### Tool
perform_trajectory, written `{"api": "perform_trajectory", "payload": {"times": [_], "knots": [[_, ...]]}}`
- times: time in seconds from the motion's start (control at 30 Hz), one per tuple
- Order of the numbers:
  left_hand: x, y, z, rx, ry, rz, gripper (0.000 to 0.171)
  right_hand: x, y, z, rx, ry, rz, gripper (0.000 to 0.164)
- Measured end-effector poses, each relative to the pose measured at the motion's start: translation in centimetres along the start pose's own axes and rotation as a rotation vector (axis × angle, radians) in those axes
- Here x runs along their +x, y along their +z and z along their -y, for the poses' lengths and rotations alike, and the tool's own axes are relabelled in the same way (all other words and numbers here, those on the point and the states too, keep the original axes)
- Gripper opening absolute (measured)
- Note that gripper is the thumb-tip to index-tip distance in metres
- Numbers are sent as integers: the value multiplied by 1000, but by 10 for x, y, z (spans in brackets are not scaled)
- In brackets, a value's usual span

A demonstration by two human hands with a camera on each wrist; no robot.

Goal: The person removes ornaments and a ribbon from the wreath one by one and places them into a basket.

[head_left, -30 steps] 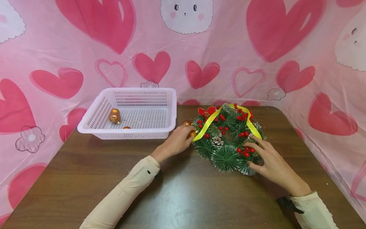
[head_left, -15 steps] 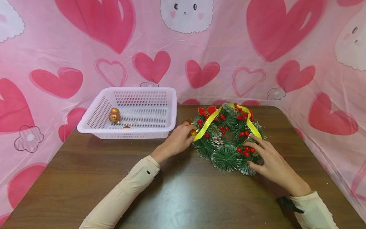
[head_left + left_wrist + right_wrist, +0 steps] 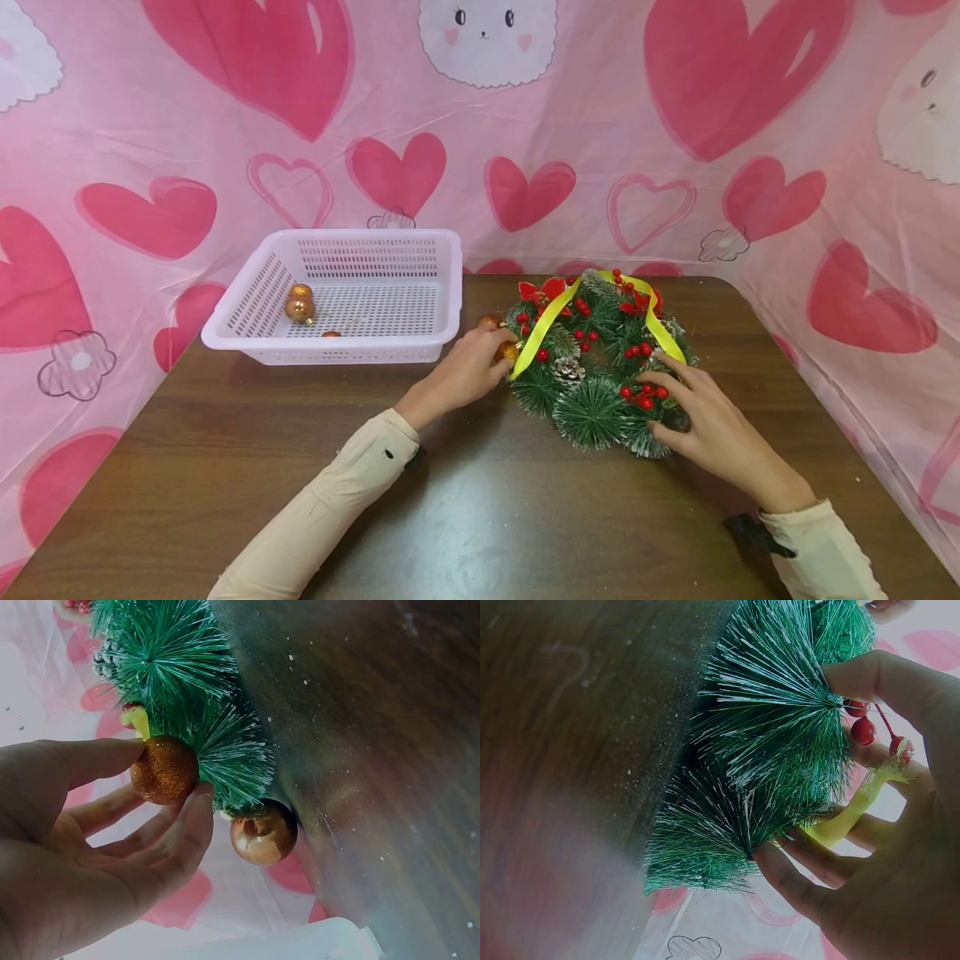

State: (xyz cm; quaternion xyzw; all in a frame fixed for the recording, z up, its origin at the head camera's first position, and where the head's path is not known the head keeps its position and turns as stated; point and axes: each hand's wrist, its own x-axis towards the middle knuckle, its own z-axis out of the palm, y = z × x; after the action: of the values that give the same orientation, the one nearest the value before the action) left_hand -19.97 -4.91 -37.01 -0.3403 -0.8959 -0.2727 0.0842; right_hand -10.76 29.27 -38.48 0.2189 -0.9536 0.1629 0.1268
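A green Christmas wreath [image 3: 592, 412] with red berries, red flowers and a pine cone [image 3: 568, 370] lies on the table. A yellow ribbon [image 3: 551, 317] loops over it. At its left edge my left hand [image 3: 468, 371] pinches a glittery copper bauble [image 3: 165, 772] between thumb and fingertips, beside the ribbon's end. A glossy copper bauble [image 3: 262, 834] sits against the needles just beyond those fingers. On the wreath's right side my right hand [image 3: 712, 425] holds the branches, its fingers spread around the needles near a berry cluster [image 3: 863, 730] and the ribbon's other end.
To the left stands a white perforated plastic basket [image 3: 345, 343] with several copper baubles [image 3: 300, 310] inside. The brown wooden table [image 3: 480, 517] reaches back to a pink curtain [image 3: 465, 108] printed with hearts.
The ribbon's left end and the glittery bauble have shifted very slightly down and right with the left fingers. The right hand and the basket stay as they were.
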Motion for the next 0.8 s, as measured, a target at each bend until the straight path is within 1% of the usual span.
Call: {"api": "perform_trajectory", "payload": {"times": [0.13,0.23,0.47,0.8], "knots": [[0,0,-1,-4,-13,29,29,0,-1,1,-1,4,2,61],[0,-2,-2,-10,-17,33,29,0,-1,1,-1,5,3,61],[1,-8,-2,-12,-8,-5,29,0,-1,1,3,4,5,61],[2,-13,-2,-33,-21,2,33,0,-1,2,0,5,0,61]]}}
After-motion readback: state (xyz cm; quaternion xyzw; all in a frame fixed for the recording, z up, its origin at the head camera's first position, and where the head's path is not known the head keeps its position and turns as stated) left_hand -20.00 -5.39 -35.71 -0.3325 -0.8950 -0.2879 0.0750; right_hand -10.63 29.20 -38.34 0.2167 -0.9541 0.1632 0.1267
